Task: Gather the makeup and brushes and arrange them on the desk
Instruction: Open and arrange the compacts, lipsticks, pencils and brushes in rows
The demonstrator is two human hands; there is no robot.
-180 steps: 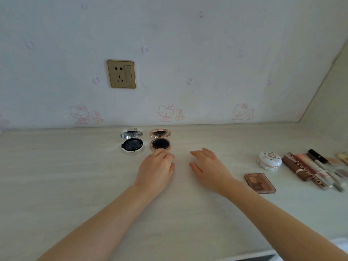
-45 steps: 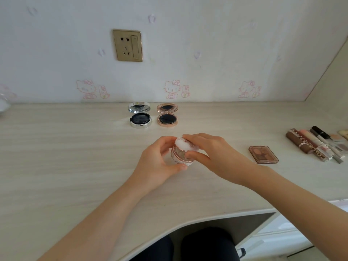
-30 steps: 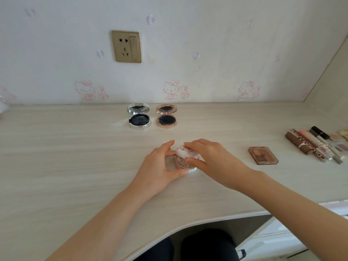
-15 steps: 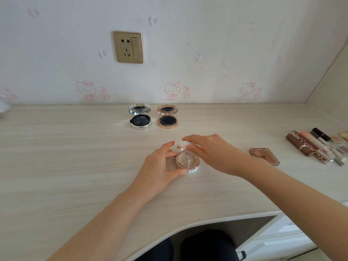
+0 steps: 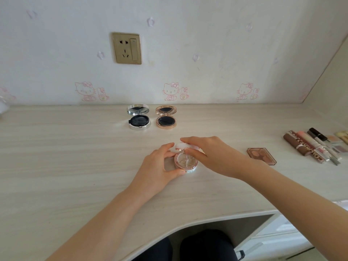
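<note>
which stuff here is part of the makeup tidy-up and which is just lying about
Part of the job: round compact held by the left hand, its lid pinched by the right hand; silver compact; gold compact; eyeshadow palette; row of tubes and wands.
Just there: wall socket; cartoon wall stickers; unclear white object at the left edge of the desk.

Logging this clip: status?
Left hand grips small round pink-rimmed compact on pale desk. Right hand holds its white lid raised. Round silver compact, round gold compact behind, apart.
</note>
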